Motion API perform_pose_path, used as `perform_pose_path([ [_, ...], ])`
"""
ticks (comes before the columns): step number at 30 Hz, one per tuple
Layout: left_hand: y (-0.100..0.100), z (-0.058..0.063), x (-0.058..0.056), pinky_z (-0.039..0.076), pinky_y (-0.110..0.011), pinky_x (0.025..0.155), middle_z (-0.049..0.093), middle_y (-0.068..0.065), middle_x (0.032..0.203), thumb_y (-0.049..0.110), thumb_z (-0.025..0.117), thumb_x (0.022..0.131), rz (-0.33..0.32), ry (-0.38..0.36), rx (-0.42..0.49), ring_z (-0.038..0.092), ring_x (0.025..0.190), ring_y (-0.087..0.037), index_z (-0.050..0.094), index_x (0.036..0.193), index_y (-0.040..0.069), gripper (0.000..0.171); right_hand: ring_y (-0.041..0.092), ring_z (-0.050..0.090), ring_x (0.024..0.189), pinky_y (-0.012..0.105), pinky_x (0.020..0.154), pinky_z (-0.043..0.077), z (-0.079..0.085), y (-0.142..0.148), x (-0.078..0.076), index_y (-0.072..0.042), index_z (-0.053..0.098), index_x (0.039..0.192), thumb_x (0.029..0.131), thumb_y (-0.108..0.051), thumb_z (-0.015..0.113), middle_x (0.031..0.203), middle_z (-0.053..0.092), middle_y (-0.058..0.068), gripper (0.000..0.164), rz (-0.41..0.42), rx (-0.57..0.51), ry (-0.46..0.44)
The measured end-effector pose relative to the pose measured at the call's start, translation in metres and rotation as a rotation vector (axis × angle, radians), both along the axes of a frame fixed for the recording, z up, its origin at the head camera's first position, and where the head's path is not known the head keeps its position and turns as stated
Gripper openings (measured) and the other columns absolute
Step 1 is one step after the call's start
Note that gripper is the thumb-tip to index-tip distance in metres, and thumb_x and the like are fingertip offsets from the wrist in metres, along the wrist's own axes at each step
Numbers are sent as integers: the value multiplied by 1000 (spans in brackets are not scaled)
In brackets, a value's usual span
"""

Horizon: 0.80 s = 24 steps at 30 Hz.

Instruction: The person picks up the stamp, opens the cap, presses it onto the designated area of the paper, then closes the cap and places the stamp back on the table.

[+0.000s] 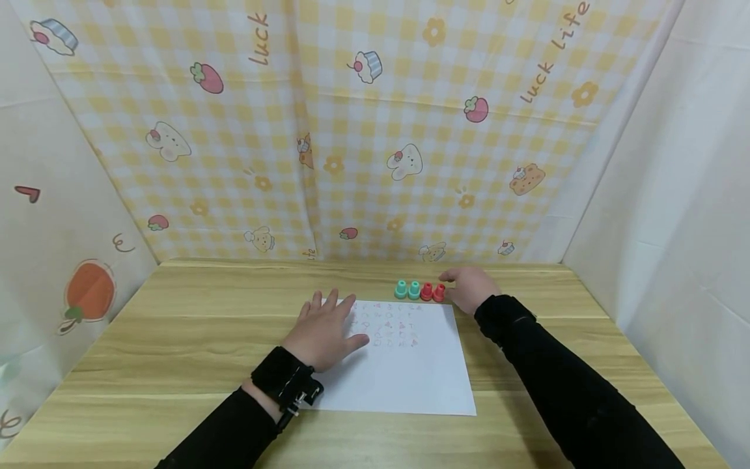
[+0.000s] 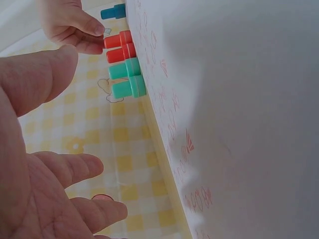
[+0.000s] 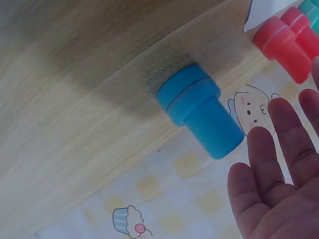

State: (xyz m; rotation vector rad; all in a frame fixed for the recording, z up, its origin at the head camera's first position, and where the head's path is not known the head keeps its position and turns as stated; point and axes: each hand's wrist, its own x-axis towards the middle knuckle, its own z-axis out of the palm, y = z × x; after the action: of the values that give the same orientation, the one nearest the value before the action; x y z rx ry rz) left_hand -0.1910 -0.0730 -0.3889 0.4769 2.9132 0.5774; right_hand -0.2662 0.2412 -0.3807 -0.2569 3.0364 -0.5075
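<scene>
We've got our left hand (image 1: 325,335) spread wide over the paper (image 1: 410,384), holding nothing. Our right hand (image 1: 471,290) is empty too, fingers loosely extended near two red stampers (image 1: 427,292); can't tell if they touch. Blue stamper (image 3: 199,112) stands just beside those fingers, teal stampers (image 1: 401,290) beyond the reds.

Layout on table (image 1: 193,345)
Paper (image 1: 410,381) extends rightward from the left hand (image 1: 321,335); four stamps (image 1: 415,292) stand beyond it, just left of the right hand (image 1: 473,288); a fifth stamp (image 3: 202,112) stands near that hand.
</scene>
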Motion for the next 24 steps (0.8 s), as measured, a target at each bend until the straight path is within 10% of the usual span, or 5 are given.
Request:
perform_pose_path([
  [24, -1, -2, -1, 11, -67, 129, 23, -29, 171, 56, 66, 99, 5, -8, -1, 10, 159, -55, 35, 164, 11, 85, 36, 70, 117, 50, 104, 54, -5, -12, -7, -4, 75, 126, 99, -6, 68, 123, 76, 17, 28, 17, 67, 17],
])
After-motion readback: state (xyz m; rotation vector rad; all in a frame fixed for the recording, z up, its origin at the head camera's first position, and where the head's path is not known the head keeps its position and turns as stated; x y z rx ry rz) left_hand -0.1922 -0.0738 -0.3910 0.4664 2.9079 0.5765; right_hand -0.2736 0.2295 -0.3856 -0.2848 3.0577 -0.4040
